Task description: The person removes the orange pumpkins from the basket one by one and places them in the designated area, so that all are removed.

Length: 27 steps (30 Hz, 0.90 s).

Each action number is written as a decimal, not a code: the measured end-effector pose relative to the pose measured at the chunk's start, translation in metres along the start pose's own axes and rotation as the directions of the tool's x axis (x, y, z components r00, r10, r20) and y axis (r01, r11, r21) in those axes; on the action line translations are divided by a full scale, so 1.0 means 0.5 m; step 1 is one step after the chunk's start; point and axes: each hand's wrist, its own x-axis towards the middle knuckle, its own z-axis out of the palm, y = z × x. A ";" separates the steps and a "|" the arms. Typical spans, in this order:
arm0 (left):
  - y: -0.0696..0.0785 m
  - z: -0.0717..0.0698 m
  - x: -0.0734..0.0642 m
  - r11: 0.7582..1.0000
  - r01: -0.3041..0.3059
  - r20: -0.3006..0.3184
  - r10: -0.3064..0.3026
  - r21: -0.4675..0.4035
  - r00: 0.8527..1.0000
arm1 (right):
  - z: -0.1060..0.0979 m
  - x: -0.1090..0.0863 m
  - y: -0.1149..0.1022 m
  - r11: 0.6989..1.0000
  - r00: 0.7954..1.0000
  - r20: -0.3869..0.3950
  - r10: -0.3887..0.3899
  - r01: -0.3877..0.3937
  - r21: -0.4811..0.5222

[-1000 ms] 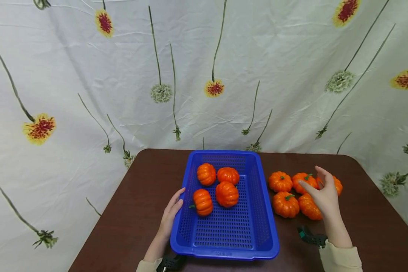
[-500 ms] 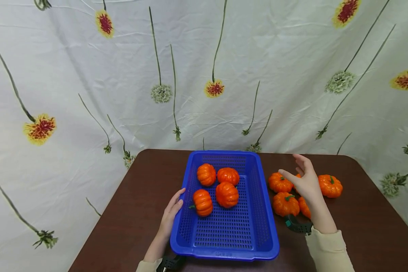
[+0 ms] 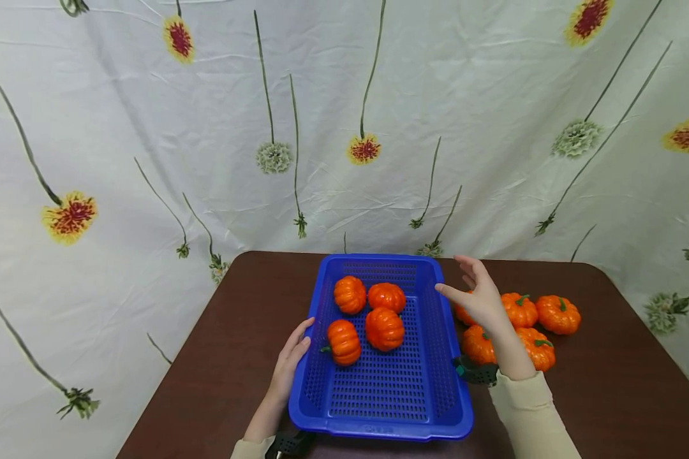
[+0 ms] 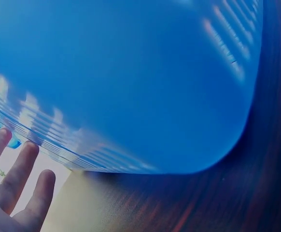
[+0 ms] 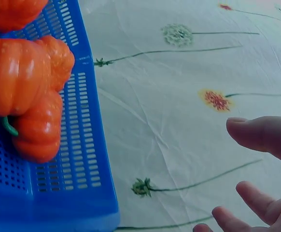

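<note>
My left hand (image 3: 289, 362) rests against the left rim of a blue plastic basket (image 3: 381, 428), fingers extended. The left wrist view shows its fingers (image 4: 21, 173) beside the basket's slotted outer wall (image 4: 145, 87). My right hand (image 3: 481, 305) is raised near the basket's right rim, thumb and fingers spread with nothing between them. Its thumb (image 5: 263, 135) stands apart from the other fingers in the right wrist view. Inside the basket lie several small orange pumpkins (image 3: 385, 328). To the right, several more pumpkins (image 3: 558, 314) lie on the table, two partly hidden behind my right hand and forearm.
The dark brown table (image 3: 224, 357) has rounded far corners. Behind it hangs a pale cloth (image 3: 321, 115) printed with flowers. Black wrist cameras (image 3: 475, 371) are strapped to both wrists.
My right hand has moved left from above the far-right pumpkins to beside the basket's right rim, fingers still spread. The left hand, basket and pumpkins have stayed in place.
</note>
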 end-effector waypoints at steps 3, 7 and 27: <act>0.001 0.000 0.001 1.000 0.001 -0.004 -0.001 0.005 1.000 | 0.020 0.008 -0.003 1.000 0.999 0.030 -0.019 0.019 0.003; 0.001 0.001 0.000 1.000 0.004 -0.006 -0.004 0.007 1.000 | 0.049 0.020 -0.005 0.997 0.994 0.082 -0.070 0.068 0.026; -0.001 0.000 0.002 1.000 -0.002 -0.006 0.002 0.007 1.000 | 0.138 0.029 0.007 0.996 0.972 0.224 -0.075 0.063 0.058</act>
